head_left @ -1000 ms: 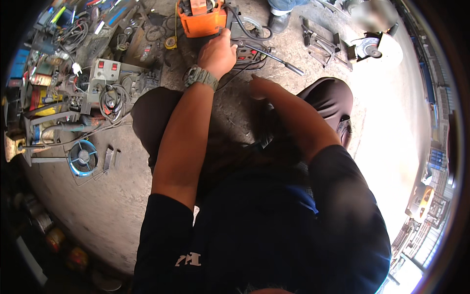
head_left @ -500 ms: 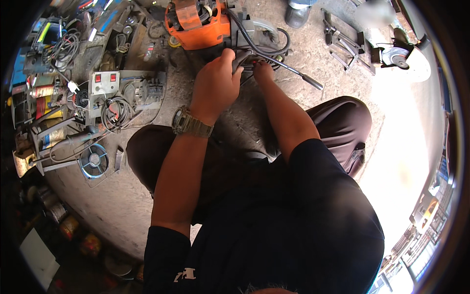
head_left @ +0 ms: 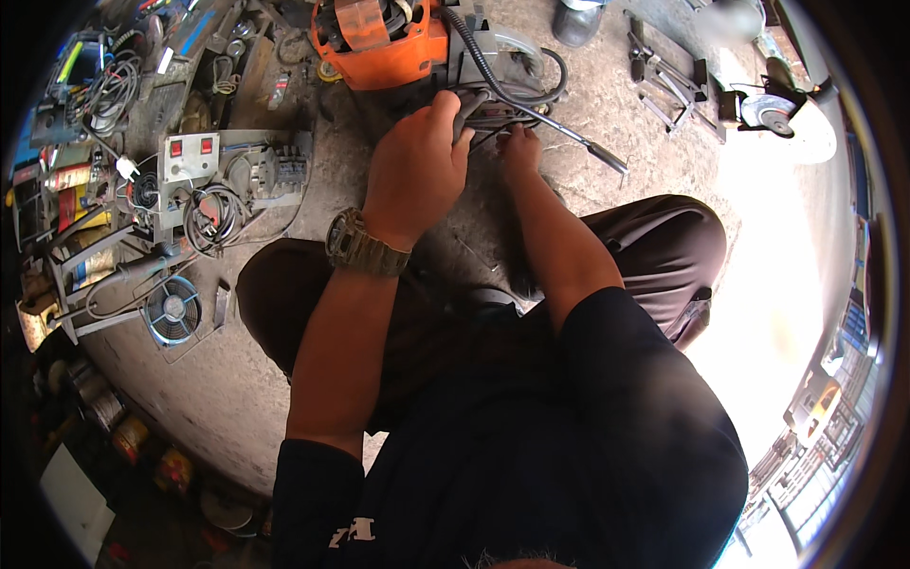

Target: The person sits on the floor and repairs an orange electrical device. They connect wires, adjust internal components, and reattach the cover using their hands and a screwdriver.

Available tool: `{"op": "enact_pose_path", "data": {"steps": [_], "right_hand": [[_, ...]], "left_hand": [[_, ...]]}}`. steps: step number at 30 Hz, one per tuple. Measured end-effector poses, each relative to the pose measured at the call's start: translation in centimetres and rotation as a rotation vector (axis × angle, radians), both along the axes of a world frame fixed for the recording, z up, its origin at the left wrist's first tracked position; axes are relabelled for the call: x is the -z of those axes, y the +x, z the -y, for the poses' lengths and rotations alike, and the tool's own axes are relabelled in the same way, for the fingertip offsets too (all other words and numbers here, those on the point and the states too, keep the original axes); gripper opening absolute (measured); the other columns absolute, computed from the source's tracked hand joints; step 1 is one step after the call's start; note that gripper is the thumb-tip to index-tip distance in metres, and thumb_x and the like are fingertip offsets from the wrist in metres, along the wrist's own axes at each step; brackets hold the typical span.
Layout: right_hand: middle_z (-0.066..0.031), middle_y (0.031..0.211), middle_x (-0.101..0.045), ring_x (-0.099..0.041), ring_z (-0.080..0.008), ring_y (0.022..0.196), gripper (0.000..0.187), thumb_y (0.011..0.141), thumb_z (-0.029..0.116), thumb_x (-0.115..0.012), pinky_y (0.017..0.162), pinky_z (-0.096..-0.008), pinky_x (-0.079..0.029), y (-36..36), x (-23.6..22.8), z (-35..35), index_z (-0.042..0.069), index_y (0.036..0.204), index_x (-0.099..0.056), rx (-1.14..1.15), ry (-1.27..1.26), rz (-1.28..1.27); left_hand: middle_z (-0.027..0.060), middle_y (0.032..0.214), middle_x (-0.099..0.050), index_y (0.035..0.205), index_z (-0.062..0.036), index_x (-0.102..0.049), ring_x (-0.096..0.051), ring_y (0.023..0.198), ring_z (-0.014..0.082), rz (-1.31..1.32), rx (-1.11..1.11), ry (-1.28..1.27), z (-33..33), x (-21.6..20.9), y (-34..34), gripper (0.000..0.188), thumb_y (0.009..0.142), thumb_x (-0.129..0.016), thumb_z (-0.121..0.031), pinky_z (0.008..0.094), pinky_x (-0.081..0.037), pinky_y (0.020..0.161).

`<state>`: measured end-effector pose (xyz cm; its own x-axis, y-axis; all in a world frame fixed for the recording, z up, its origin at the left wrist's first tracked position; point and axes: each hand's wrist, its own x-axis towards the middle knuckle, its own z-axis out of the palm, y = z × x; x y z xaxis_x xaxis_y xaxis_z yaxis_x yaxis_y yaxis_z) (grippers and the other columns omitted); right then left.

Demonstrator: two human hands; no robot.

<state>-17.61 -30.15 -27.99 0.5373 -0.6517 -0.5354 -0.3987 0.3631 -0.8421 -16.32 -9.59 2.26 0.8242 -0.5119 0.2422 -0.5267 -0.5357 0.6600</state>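
An orange-housed machine (head_left: 393,62) stands on the floor in front of me, with a black ribbed hose (head_left: 464,43) curving down its right side. My left hand (head_left: 417,171), with a watch on its wrist, is wrapped round a dark handle (head_left: 468,106) at the machine's near edge. To its right, my right hand (head_left: 520,152) is low beside dark cables (head_left: 493,121), fingers curled together. Whatever it may pinch is too small or hidden to make out. A thin metal rod with a black grip (head_left: 604,156) slants past the right hand.
Left of me lie a grey box with two red switches (head_left: 191,156), coiled cable (head_left: 213,216) and a round blue-rimmed fan (head_left: 172,310). A metal frame (head_left: 671,81) and an angle grinder-like disc tool (head_left: 770,114) lie at right. Someone's dark boot (head_left: 575,24) stands beyond the machine.
My right hand has drawn back slightly toward me and right, away from the cables near the machine. The left hand keeps its grip on the dark handle. The view has shifted a little.
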Motion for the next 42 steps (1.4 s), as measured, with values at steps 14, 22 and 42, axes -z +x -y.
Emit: {"op": "enact_pose_path", "data": {"steps": [14,22,42], "right_hand": [[-0.0105,0.076,-0.071,-0.067,-0.0189,0.060,0.028,0.109,0.027,-0.055,0.052,-0.0335,-0.051,1.8,-3.9,0.5,0.004,0.106,-0.070,-0.057,0.063,-0.032],[-0.0238,0.100,-0.076,-0.074,-0.0416,0.093,0.046,0.106,0.040,-0.050,0.083,-0.0521,-0.058,-1.7,1.4,0.1,0.000,0.101,-0.074,-0.877,-0.866,-0.180],[-0.0196,0.110,-0.076,-0.071,-0.0385,0.106,0.035,0.099,0.033,-0.070,0.093,-0.0456,-0.056,-10.0,-30.8,9.3,0.009,0.125,-0.070,-1.337,-0.914,-0.126]], "left_hand": [[0.0230,0.093,-0.070,0.110,-0.0019,-0.056,-0.068,0.088,0.0459,0.005,-0.015,0.013,0.0,0.0,0.0,0.025,0.095,-0.071,-0.015,0.0510,-0.054,0.071],[0.0238,0.093,-0.069,0.111,-0.0013,-0.056,-0.068,0.088,0.0463,-0.005,-0.012,0.003,0.0,0.2,0.0,0.026,0.095,-0.071,-0.015,0.0518,-0.054,0.072],[0.0225,0.100,-0.073,0.116,-0.0044,-0.055,-0.070,0.098,0.0455,-0.023,-0.062,0.069,0.2,0.4,-0.2,0.032,0.096,-0.071,-0.025,0.0536,-0.055,0.082]]}}
